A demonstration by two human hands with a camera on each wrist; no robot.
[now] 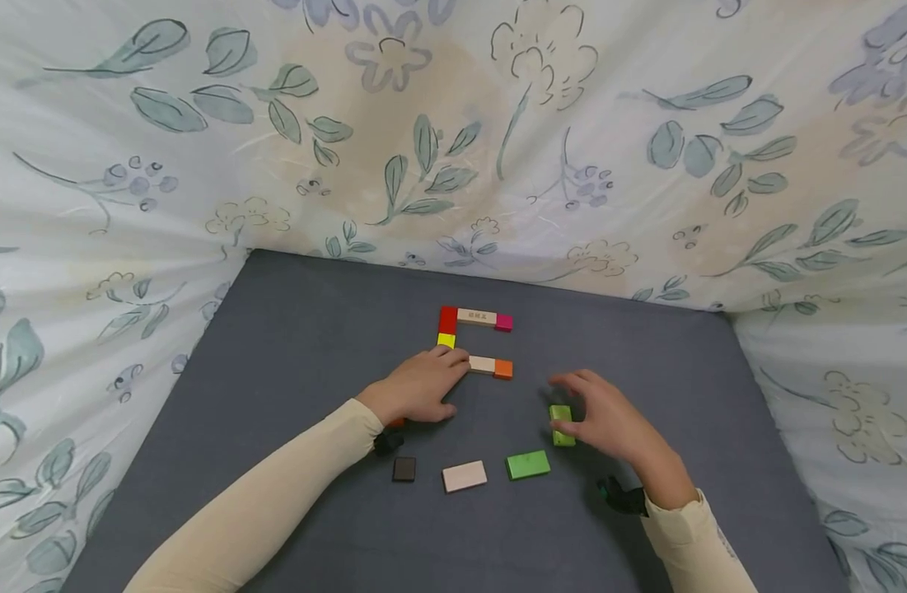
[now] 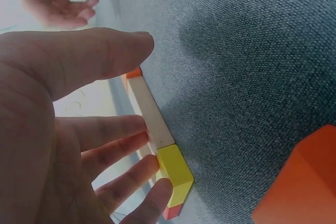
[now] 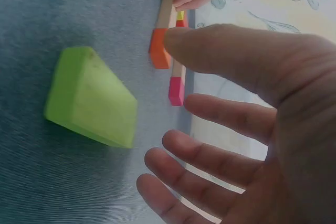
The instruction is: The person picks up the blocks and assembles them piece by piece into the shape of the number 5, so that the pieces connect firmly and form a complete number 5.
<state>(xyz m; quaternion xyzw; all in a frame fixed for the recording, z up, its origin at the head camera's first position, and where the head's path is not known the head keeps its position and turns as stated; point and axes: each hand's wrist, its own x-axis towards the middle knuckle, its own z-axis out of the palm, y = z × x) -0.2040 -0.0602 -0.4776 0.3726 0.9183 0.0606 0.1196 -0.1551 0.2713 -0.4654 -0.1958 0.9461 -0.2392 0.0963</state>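
My left hand (image 1: 423,383) reaches over a bracket-shaped row of toy blocks, its fingertips at the yellow block (image 2: 175,170) and the lower plain wood block (image 2: 149,111). Its thumb is held apart from the fingers. A red block (image 1: 448,320), an upper wood block (image 1: 477,317) with printed marks and a magenta block (image 1: 503,323) form the far side; an orange block (image 1: 503,370) ends the near side. My right hand (image 1: 609,416), fingers spread and slightly bent, hovers beside a light green block (image 3: 100,100) and grips nothing.
Nearer me on the dark grey cloth lie a dark brown block (image 1: 404,469), a pale pink block (image 1: 464,477) and a green block (image 1: 528,465). An orange-red block (image 2: 302,182) is mostly hidden under my left wrist. Floral fabric (image 1: 394,165) hangs around the back and sides.
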